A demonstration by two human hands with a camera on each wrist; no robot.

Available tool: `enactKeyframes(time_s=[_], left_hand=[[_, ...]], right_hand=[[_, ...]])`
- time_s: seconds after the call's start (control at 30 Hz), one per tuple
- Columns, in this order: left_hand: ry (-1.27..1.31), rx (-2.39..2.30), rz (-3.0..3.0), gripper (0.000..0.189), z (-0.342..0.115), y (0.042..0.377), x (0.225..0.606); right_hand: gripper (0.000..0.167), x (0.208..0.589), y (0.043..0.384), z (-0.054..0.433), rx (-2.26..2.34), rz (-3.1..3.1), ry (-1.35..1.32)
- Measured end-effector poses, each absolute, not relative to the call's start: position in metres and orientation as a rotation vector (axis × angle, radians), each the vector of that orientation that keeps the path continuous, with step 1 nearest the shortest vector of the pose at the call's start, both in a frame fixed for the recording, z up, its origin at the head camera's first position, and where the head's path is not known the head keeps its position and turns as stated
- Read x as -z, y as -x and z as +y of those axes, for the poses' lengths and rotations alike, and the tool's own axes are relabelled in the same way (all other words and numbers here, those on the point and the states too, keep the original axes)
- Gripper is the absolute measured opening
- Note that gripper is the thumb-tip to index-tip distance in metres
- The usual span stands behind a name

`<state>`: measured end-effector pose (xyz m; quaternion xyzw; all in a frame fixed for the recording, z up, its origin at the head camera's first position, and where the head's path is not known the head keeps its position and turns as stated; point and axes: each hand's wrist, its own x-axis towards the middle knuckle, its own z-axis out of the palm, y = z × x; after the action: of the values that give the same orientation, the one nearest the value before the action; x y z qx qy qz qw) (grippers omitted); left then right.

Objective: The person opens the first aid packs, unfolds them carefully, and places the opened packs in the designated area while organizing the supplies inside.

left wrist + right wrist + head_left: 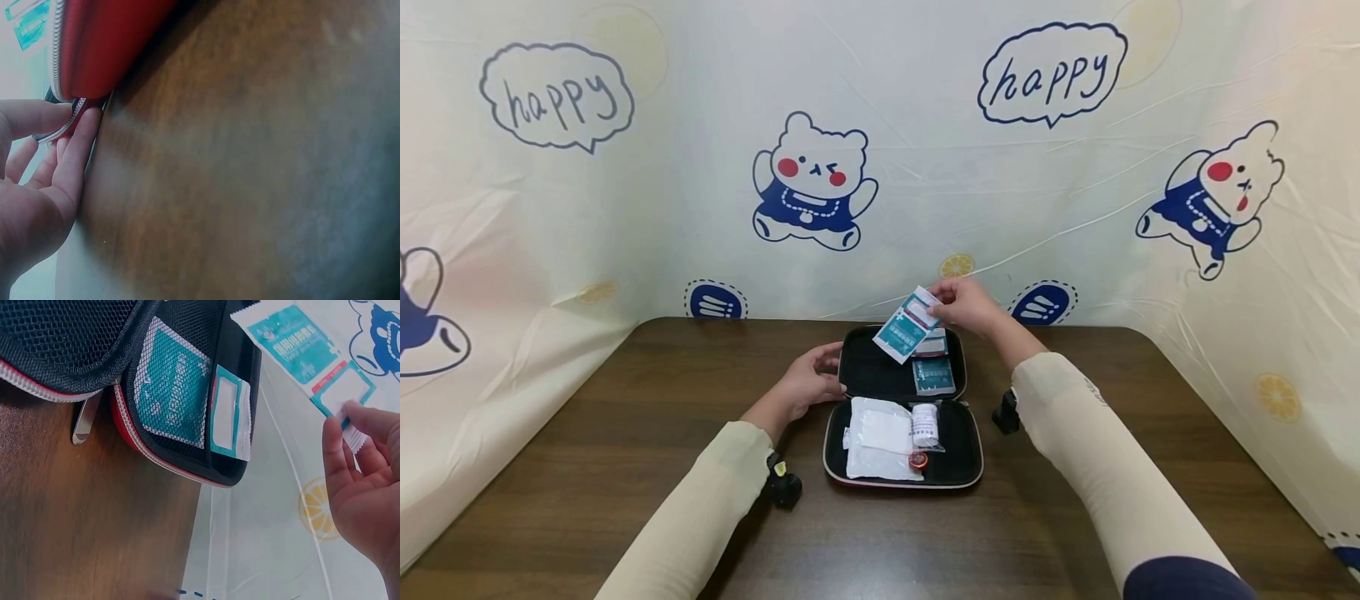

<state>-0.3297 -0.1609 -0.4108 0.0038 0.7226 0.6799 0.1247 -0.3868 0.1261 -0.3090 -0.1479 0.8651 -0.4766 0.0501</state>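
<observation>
An unfolded zip case (955, 477), red outside and black inside, lies on the table. My right hand (966, 306) pinches a teal-and-white sachet (904, 335) by one end, above the case's far half. A second sachet (172, 387) sits behind the mesh pocket there, and another sachet (230, 414) pokes out of it. With thumb and fingers, my left hand (44, 181) grips the zipped rim of the far half at its left side. White packets (880, 437), a small white roll (925, 425) in clear wrap and a small red round item (918, 460) occupy the near half.
The brown wooden table (700, 467) extends around the case. A pale printed sheet (925, 167) hangs behind the table's far edge and along both sides. A metal zipper pull (86, 417) hangs by the case's hinge.
</observation>
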Motion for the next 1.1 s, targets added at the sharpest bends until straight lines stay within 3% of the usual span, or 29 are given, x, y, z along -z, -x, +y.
enactKeyframes(time_s=[0.67,1.1], left_hand=[[-0.007,-1.989,2.112,0.081,-0.160,0.331,0.412],[-0.011,-1.989,2.111,0.082,-0.161,0.330,0.412]], right_hand=[[0.025,0.322,0.399,0.133,1.447,2.744,0.361],[0.020,0.330,0.404,0.135,1.167,2.781,0.479]])
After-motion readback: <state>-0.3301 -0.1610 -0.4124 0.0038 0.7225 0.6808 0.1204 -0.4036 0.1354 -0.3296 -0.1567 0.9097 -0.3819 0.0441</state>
